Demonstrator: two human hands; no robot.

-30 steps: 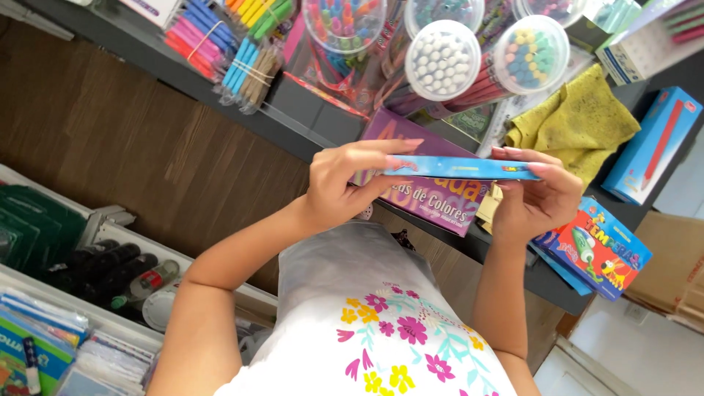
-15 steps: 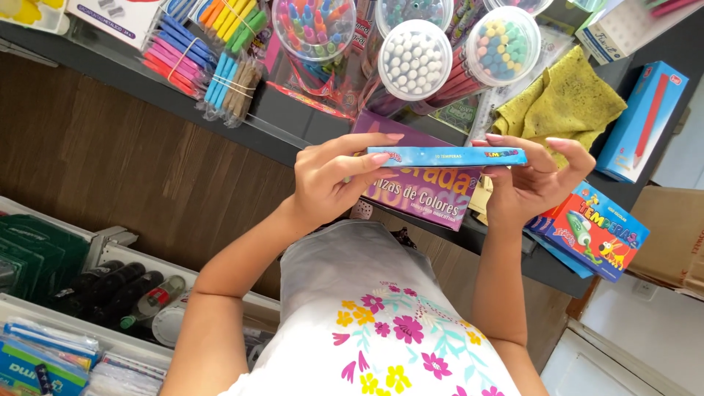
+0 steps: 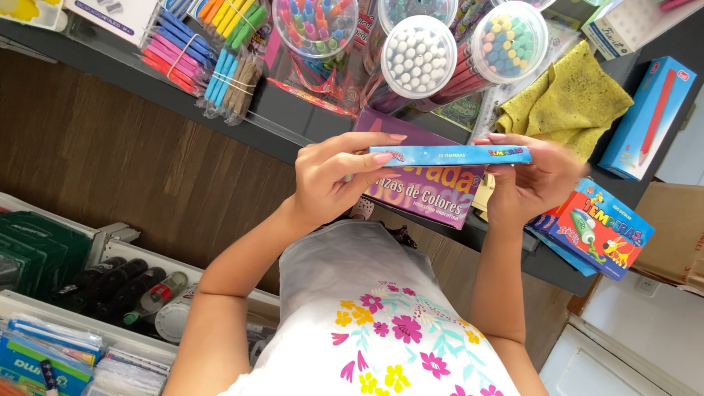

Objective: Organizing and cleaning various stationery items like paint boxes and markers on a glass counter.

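I hold a long thin blue box (image 3: 451,155) level and edge-on between both hands, above the dark counter edge (image 3: 132,62). My left hand (image 3: 334,180) pinches its left end, thumb below and fingers on top. My right hand (image 3: 532,183) cups its right end from underneath, with fingertips over the top edge. Directly below the box, a purple box (image 3: 429,196) of coloured items lies on the counter.
On the counter stand round tubs of pens (image 3: 418,57), a tub with coloured caps (image 3: 510,42), banded marker bundles (image 3: 198,51), a yellow cloth (image 3: 568,103), a blue pencil box (image 3: 649,117) and a colourful paint box (image 3: 605,231). Dark bottles (image 3: 121,286) lie on a lower shelf at left.
The blue box rose slightly toward the tubs, then held steady. Both hands keep the same grip.
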